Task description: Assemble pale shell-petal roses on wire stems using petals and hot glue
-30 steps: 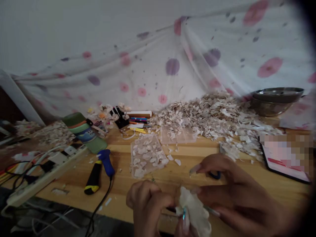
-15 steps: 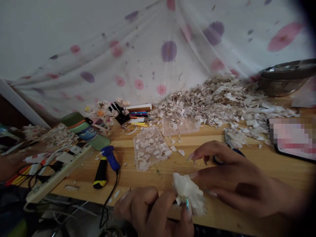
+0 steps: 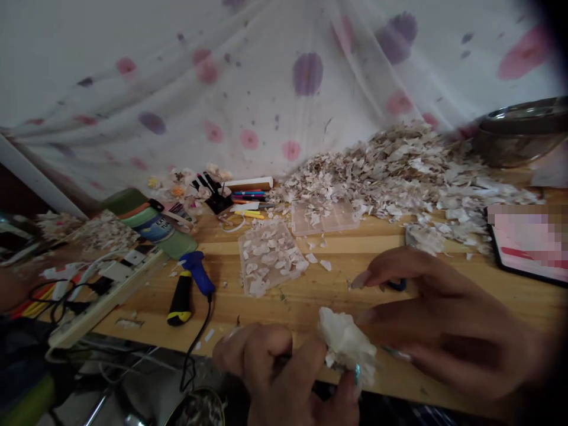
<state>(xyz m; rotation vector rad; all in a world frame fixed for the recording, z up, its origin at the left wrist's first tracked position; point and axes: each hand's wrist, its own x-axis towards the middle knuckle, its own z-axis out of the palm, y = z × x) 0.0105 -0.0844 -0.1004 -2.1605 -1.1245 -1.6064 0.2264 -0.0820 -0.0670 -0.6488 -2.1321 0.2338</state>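
Note:
My left hand [image 3: 284, 373] is closed at the table's front edge, pinching a white petalled flower [image 3: 346, 337] between thumb and fingers. The flower's petals look thin and ruffled, and its underside is partly hidden by the thumb. To its right, my right hand [image 3: 452, 319] has its fingers apart and holds nothing that I can see. Its fingertips are close to the petals; whether one touches them I cannot tell. Beneath the right hand shows a dark blue handle loop of scissors [image 3: 396, 284], the rest mostly covered.
A shallow clear tray [image 3: 248, 287] holds loose white petals. Behind lies a big heap of petals [image 3: 390, 171]. A blue glue gun [image 3: 199, 275] with a black-and-yellow grip, a green bottle [image 3: 177, 242], a power strip [image 3: 106, 299], a phone-like device [image 3: 532, 236] and a metal bowl [image 3: 519, 136] stand around.
The view has shifted slightly. Both hands and the flower appear a little further right in the picture. My left hand keeps its hold; my right hand's fingers stay apart.

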